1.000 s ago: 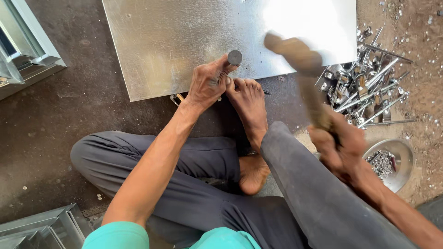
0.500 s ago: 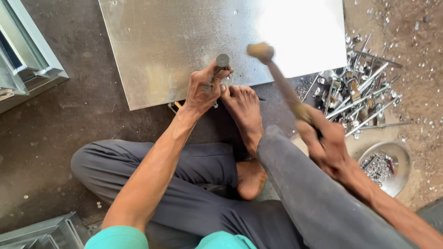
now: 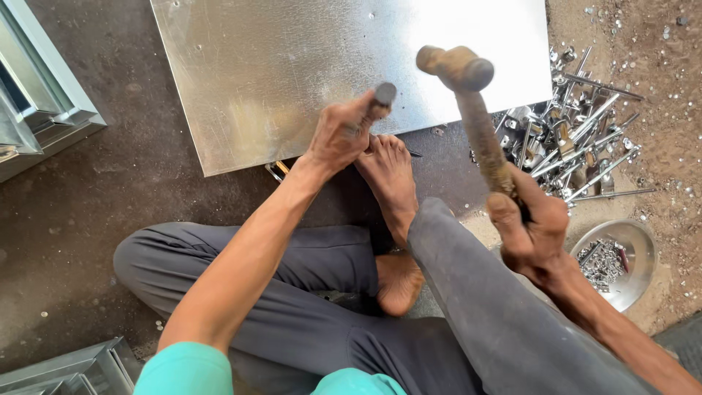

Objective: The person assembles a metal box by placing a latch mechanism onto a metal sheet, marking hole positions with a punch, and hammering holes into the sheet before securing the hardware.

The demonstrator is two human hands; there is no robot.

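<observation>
Centre of frame: my left hand (image 3: pixel 338 135) is fisted round a punch (image 3: pixel 379 98), fingers wrapped tight, only the round flat top showing above the fist. The punch's long axis runs roughly toward the camera, tip down on the sheet (image 3: pixel 292 66) near its lower edge. I can't see the tip contact itself; the fist hides it.

My right hand (image 3: pixel 532 228), right of centre, is clenched on a hammer (image 3: pixel 468 102) at the low end of the handle. The handle runs up and left from the fist; the head sits upper centre, just right of the punch top and apart from it, blurred. So the punch top lies left and slightly below the hammer head, a short gap between. The hammer head is far nearer the punch than the right fist is.

A bare foot (image 3: pixel 387 175) lies just below the sheet edge, toes touching or almost touching the left fist, right under the hammer's path.

Room: the sheet fills the upper middle. A pile of metal bits (image 3: pixel 578 139) lies right of the handle, near it. A bowl (image 3: pixel 635 252) of small parts sits just right of the right hand. Folded metal frames (image 3: pixel 36 110) at upper left, well apart. Open floor (image 3: pixel 131 190) to the left.
</observation>
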